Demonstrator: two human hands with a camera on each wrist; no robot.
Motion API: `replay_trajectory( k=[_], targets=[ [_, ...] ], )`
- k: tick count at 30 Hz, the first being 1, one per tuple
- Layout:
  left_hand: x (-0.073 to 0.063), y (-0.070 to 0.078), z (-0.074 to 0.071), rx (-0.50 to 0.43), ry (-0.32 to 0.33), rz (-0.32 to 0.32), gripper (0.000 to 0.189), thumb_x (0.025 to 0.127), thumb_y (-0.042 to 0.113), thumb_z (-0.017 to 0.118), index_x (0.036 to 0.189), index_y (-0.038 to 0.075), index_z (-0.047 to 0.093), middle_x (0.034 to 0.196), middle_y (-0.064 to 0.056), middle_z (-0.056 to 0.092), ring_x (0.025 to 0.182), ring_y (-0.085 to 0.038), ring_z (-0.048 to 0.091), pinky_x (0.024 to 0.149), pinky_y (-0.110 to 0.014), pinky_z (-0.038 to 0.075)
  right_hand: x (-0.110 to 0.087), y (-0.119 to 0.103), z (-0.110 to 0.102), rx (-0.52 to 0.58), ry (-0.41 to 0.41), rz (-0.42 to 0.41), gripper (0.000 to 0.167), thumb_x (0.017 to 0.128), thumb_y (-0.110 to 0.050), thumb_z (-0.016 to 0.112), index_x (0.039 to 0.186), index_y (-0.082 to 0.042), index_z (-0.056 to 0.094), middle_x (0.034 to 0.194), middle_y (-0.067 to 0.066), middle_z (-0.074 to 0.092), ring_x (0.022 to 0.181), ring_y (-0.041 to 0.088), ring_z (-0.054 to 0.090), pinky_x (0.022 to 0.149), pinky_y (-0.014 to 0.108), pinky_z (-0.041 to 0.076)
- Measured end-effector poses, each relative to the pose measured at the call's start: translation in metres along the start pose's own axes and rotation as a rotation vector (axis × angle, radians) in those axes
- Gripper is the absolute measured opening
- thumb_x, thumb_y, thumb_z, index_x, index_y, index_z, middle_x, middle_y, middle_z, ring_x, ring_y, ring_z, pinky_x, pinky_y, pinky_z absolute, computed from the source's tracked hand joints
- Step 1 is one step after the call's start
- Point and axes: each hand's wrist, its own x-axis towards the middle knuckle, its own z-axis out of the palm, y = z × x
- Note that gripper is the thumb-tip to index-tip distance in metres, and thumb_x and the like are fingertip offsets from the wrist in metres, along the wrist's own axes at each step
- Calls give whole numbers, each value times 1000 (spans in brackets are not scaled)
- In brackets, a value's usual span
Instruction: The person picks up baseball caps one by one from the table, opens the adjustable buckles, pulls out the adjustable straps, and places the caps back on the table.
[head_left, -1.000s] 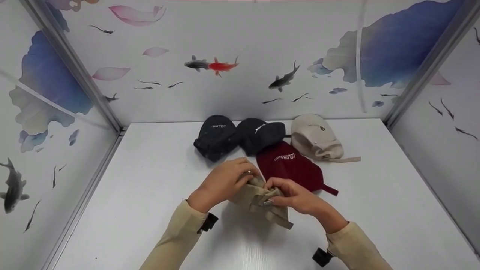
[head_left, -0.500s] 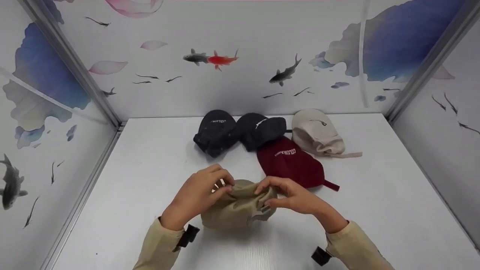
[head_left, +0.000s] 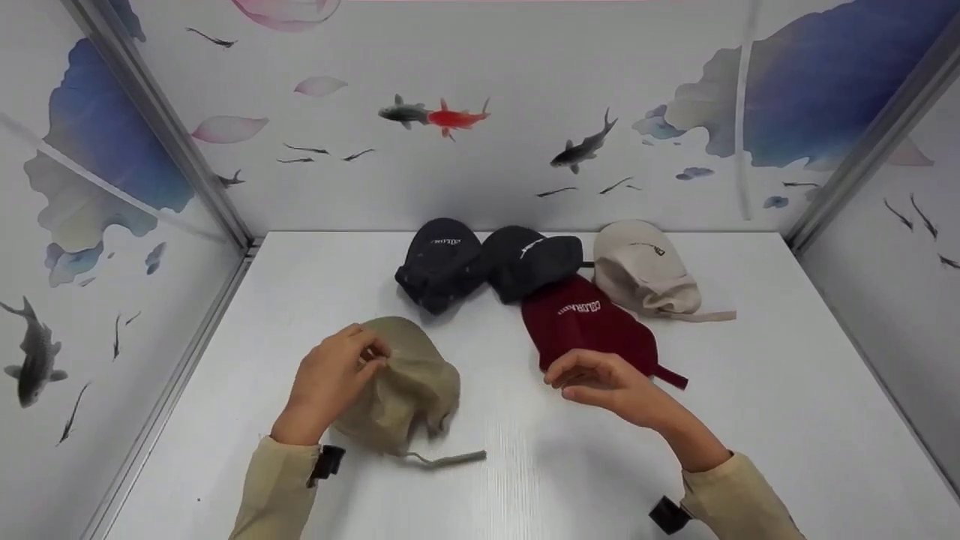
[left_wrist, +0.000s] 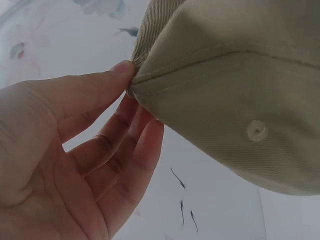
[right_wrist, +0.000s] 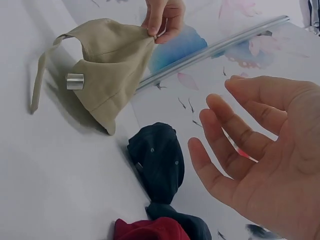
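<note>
My left hand (head_left: 330, 382) pinches the top of a khaki baseball cap (head_left: 405, 375) between thumb and fingertips, at a spot where the seams meet. The cap hangs tilted over the left-middle of the table, its strap (head_left: 450, 459) dangling loose. In the right wrist view a metal buckle (right_wrist: 75, 81) shows at the cap's back opening. My right hand (head_left: 615, 386) holds nothing; its fingers are relaxed and spread in the right wrist view. It hovers near the front of the dark red cap (head_left: 592, 330), overlapping that cap's lower edge in the head view.
At the back of the white table (head_left: 247, 360) lie a dark navy cap (head_left: 441, 259), a black cap (head_left: 529, 266) and a cream cap (head_left: 637, 259). The dark red cap's strap (head_left: 671, 376) points right. Printed panels (head_left: 510, 172) wall the table at the back and sides.
The left hand has carried the khaki cap leftward, away from the red cap. My right hand has let go of it and its fingers have loosened. The other caps stay put.
</note>
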Motion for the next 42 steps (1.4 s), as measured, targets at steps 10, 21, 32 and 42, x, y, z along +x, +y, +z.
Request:
replay_trajectory(
  k=[10,21,32,42],
  targets=[
    [36,-48,3,77,76,-138,7,92,8,70,98,10,71,105,-13,67,93,-31,66,77,-47,55,-10,2,-17,-39,44,69,21,98,-1,57,117,6,61,113,6,67,105,12,65,92,20,53],
    [93,-79,17,78,140,-191,8,97,2,60,102,0,67,111,-19,60,103,-36,61,92,-49,51,-20,5,-41,-159,155,122,18,98,-5,60,113,5,63,107,-8,66,99,4,64,86,16,52],
    [122,-93,26,75,187,-210,14,99,0,55,107,-2,66,118,-22,57,104,-41,62,93,-49,52,-20,8,-57,-316,281,137,15,96,-3,62,108,4,66,107,24,66,95,1,64,86,14,51],
    [118,-100,31,-41,-51,-206,49,100,5,54,147,-2,40,156,-26,25,137,-50,40,107,-58,42,-22,24,-55,-681,317,284,16,91,1,67,107,-2,69,106,13,69,95,22,66,84,31,56]
  ],
)
